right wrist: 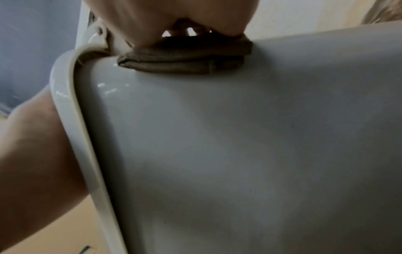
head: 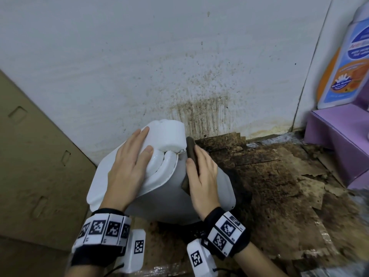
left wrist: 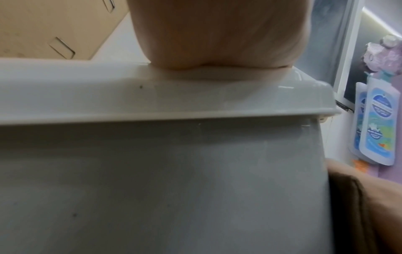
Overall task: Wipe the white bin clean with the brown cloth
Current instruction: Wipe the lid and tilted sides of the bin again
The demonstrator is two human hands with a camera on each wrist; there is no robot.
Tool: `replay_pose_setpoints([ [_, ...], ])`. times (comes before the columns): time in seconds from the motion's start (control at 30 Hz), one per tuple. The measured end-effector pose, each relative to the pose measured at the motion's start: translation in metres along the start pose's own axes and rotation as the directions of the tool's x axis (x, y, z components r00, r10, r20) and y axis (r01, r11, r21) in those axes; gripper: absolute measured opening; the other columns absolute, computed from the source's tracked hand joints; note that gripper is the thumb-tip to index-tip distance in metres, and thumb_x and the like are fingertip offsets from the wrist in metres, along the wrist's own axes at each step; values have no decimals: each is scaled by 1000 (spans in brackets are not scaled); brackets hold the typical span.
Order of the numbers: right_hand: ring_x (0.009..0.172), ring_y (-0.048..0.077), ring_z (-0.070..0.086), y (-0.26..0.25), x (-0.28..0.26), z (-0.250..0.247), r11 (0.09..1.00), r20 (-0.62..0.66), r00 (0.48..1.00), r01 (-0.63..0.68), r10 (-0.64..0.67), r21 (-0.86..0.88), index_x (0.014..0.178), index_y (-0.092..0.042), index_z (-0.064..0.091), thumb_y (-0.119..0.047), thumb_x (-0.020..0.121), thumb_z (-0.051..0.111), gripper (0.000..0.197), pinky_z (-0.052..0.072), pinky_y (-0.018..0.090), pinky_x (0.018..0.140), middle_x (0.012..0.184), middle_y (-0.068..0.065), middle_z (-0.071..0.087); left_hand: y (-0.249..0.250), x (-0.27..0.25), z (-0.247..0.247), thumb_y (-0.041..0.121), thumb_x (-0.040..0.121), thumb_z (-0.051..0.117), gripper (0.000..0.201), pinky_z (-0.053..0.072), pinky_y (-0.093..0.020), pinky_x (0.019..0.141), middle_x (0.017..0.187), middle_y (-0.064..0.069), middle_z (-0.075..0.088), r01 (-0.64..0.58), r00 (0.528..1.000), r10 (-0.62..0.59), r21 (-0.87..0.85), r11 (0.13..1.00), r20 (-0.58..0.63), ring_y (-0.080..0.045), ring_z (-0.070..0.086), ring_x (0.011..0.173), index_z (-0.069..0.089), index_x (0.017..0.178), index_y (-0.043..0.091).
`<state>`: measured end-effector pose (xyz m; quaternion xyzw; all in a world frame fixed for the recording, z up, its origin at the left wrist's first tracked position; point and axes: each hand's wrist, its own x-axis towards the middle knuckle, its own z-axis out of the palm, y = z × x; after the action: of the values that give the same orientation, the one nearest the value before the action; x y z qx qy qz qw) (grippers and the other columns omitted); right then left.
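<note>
The white bin (head: 165, 198) leans tilted on the floor by the wall, its lid (head: 95, 188) facing left. My left hand (head: 137, 148) lies flat on the lid with straight fingers, and its palm (left wrist: 217, 43) rests on the lid's rim. Against the bin's upper side wall, my right hand (head: 196, 158) holds the folded brown cloth (head: 191, 148), thumb along one edge and fingers over the other. In the right wrist view the cloth (right wrist: 185, 58) sits folded in layers under the palm (right wrist: 174, 17), on the bin's wall (right wrist: 217, 137) close to the lid hinge.
The wall (head: 199, 108) behind the bin carries brown streaks. Dirty, torn cardboard (head: 269, 176) covers the floor to the right. A cardboard box (head: 36, 156) stands close on the left. A purple box (head: 339, 140) with a blue-labelled bottle (head: 343, 62) stands at the right.
</note>
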<state>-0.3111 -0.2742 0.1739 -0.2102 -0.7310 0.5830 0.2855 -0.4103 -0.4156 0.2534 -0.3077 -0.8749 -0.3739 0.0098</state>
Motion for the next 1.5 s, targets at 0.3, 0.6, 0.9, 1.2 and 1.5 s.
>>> replay_pose_setpoints([
  [0.3,113,-2,52,-3,12,-7,999,-113,994,4,1,51,130,-19,61,-15,106,43,30,39,8,94,122,-7,52,1,-4,-5,69,91,24,51,19,-32,115,159,32,27,33,999,-33,-21,999,-4,4,23,146,27,141,68],
  [0.6,106,20,69,-62,31,-31,893,-67,995,-41,79,448,111,-26,71,-16,107,43,30,55,34,94,108,1,75,6,-3,-1,73,90,23,55,21,-39,122,161,29,26,19,1000,-19,-8,1000,6,2,23,148,28,144,66],
  [0.9,121,4,48,-73,40,-44,993,-24,993,116,-116,33,146,-26,52,-33,105,47,42,42,15,105,133,-4,44,26,2,20,77,88,19,72,15,-34,123,166,23,19,-30,999,26,82,996,43,-2,16,152,24,155,52],
  [1.2,129,12,39,-60,39,-83,975,69,995,90,-77,-205,152,-42,34,-45,100,51,54,31,21,103,133,-6,32,56,3,35,56,100,47,57,14,-40,127,166,20,23,6,991,15,-159,987,134,-1,16,153,34,154,42],
  [1.5,138,23,27,-30,43,-136,946,93,994,-20,53,-324,152,-51,25,-48,101,44,54,30,43,111,142,6,38,13,-9,25,42,104,48,51,25,-39,124,161,7,36,50,996,-53,-45,998,-65,-12,29,149,42,153,29],
])
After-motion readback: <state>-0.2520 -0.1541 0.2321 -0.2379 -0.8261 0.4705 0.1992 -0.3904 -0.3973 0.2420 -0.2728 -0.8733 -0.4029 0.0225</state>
